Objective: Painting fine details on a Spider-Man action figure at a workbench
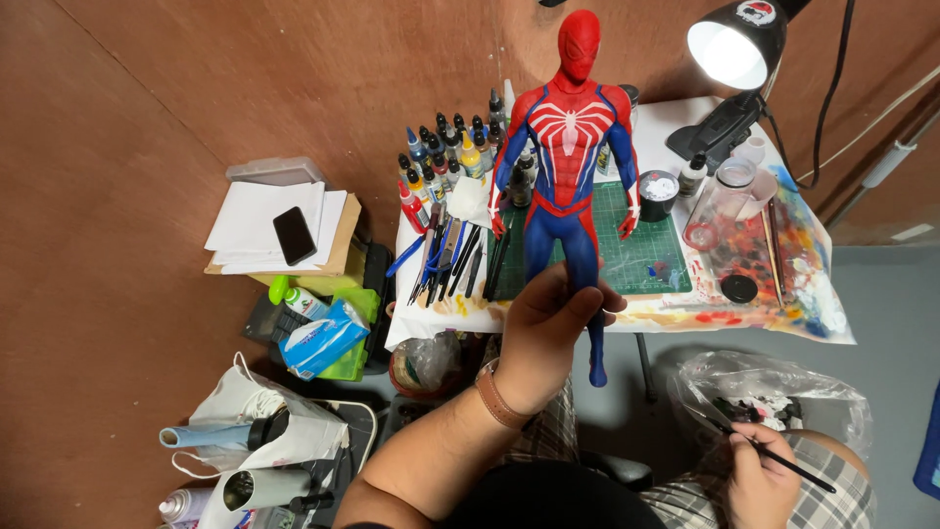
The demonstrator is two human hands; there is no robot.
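The left hand (548,318) is clamping the red-and-blue figure (566,167) by its legs, upright above the bench (676,309). It is probably rigid, light plastic with fragile thin limbs. The right hand (759,470) is pinching a thin brush (783,460).

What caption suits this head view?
Left hand holds a red-and-blue figure upright by its legs; right hand holds a paintbrush.

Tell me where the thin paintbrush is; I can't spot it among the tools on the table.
The paintbrush is off the table, in the right hand at the lower right of the head view, over the checked shorts, beside the plastic bag.
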